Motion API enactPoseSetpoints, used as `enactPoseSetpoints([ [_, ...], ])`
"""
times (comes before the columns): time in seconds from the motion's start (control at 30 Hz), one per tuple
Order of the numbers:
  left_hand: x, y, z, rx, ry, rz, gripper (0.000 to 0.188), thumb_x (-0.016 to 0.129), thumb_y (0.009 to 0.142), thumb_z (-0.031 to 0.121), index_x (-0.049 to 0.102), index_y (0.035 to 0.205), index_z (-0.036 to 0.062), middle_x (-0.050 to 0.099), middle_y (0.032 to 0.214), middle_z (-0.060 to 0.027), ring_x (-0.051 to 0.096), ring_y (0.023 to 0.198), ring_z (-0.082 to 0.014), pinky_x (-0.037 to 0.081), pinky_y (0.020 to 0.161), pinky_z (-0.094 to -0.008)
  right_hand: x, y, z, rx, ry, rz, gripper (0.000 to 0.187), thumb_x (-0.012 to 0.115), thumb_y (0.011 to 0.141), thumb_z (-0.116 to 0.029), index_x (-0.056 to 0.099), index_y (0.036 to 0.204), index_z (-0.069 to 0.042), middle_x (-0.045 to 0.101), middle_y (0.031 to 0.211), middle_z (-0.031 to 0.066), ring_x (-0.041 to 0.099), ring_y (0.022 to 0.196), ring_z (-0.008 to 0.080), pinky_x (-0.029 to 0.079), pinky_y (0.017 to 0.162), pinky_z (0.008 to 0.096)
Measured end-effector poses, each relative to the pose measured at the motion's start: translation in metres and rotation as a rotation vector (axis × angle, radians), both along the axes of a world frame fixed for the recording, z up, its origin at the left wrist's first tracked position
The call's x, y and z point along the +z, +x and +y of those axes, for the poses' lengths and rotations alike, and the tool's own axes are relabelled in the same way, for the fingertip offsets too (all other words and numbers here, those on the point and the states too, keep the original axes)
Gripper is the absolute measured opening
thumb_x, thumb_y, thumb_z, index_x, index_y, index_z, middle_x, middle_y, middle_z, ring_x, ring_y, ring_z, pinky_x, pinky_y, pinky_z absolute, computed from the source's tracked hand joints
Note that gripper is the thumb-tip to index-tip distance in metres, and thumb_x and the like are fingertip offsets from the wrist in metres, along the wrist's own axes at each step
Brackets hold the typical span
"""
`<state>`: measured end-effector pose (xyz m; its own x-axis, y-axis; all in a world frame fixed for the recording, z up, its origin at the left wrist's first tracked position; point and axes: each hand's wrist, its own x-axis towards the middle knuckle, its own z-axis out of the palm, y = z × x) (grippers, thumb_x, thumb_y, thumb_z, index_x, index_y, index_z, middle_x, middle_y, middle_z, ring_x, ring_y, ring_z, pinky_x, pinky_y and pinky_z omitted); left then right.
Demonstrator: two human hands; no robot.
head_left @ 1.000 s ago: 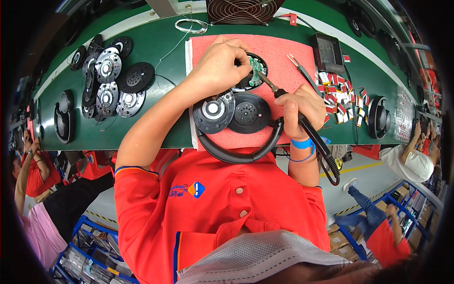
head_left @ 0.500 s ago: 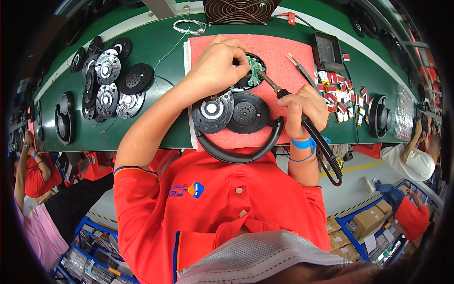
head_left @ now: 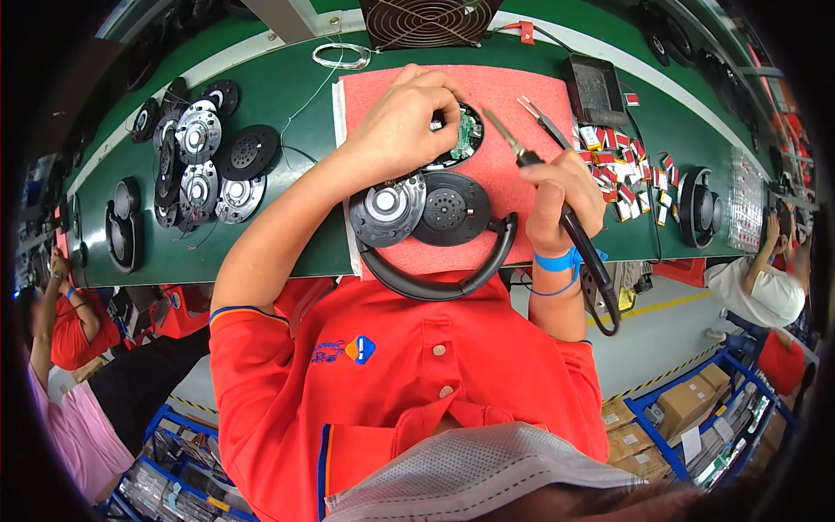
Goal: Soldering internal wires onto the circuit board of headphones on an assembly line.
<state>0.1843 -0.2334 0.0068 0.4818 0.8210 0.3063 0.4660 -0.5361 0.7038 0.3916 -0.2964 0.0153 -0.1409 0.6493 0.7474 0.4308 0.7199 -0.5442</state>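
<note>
My right hand [head_left: 567, 198] grips a soldering iron [head_left: 584, 248] by its black handle. Its metal tip points up and left, just off the right rim of a round black ear cup. Inside that cup shows a green circuit board [head_left: 468, 135]. Over the cup's left side is my left hand [head_left: 410, 117], thumb and fingers pinched together; what they hold is hidden. Below lie a speaker plate [head_left: 387, 209] with a silver centre, a black perforated disc [head_left: 449, 209] and a curved headband [head_left: 435, 287]. Tweezers [head_left: 546, 123] lie beyond my right hand, their rear end hidden.
A pink foam mat [head_left: 513, 83] covers the green table under the work. Several speaker plates [head_left: 198, 130] are heaped at left, a solder wire coil [head_left: 342, 56] behind. To the right are a black tray [head_left: 596, 90] and many small battery packs [head_left: 622, 170]. A fan [head_left: 429, 22] stands at the back.
The soldering iron's tip has lifted off the circuit board and swung away toward the far side. My left hand stays over the ear cup, still pinched. The whole view has shifted slightly.
</note>
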Motion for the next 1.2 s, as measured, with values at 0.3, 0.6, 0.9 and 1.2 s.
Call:
enactPoseSetpoints([
  [0.3, -0.004, -0.001, 0.004, -0.15, 0.023, 0.007, 0.009, 0.058, 0.077, 0.002, 0.049, 0.078, 0.0019, 0.055, 0.113, -0.0121, 0.049, 0.109, -0.0299, 0.039, 0.094, -0.0381, -0.02, -0.025, 0.013, -0.049, -0.197, -0.096, 0.029, 0.072, 0.073, 0.004, 0.063, 0.099, -0.005, 0.065, 0.082, 0.0084, 0.063, 0.071, 0.0198, 0.05, 0.062, 0.0293],
  [0.6, 0.001, -0.009, 0.0, -0.075, -0.182, -0.031, 0.009, 0.063, 0.08, 0.006, 0.056, 0.085, 0.0006, 0.056, 0.115, -0.0127, 0.05, 0.113, -0.0292, 0.039, 0.097, -0.0373, -0.023, -0.024, 0.015, -0.037, -0.18, -0.107, 0.032, 0.073, 0.07, 0.006, 0.062, 0.098, -0.005, 0.064, 0.084, 0.0094, 0.063, 0.072, 0.0217, 0.05, 0.063, 0.0309],
  [0.9, 0.006, 0.01, 0.002, -0.019, 0.049, 0.129, 0.007, 0.064, 0.068, 0.005, 0.061, 0.069, -0.0008, 0.06, 0.097, -0.0133, 0.053, 0.099, -0.032, 0.044, 0.087, -0.0383, -0.023, -0.024, 0.014, -0.033, -0.171, -0.113, 0.032, 0.072, 0.069, 0.006, 0.061, 0.098, -0.004, 0.064, 0.084, 0.0103, 0.064, 0.072, 0.0229, 0.05, 0.063, 0.0315],
  [1.2, 0.004, 0.009, 0.001, -0.107, 0.071, 0.159, 0.011, 0.061, 0.069, 0.001, 0.051, 0.072, -0.0007, 0.056, 0.102, -0.0139, 0.05, 0.099, -0.0313, 0.042, 0.086, -0.0374, -0.021, -0.024, 0.014, -0.011, -0.229, -0.039, 0.028, 0.069, 0.072, 0.003, 0.058, 0.096, -0.005, 0.061, 0.082, 0.0109, 0.059, 0.073, 0.0287, 0.048, 0.063, 0.0375],
])
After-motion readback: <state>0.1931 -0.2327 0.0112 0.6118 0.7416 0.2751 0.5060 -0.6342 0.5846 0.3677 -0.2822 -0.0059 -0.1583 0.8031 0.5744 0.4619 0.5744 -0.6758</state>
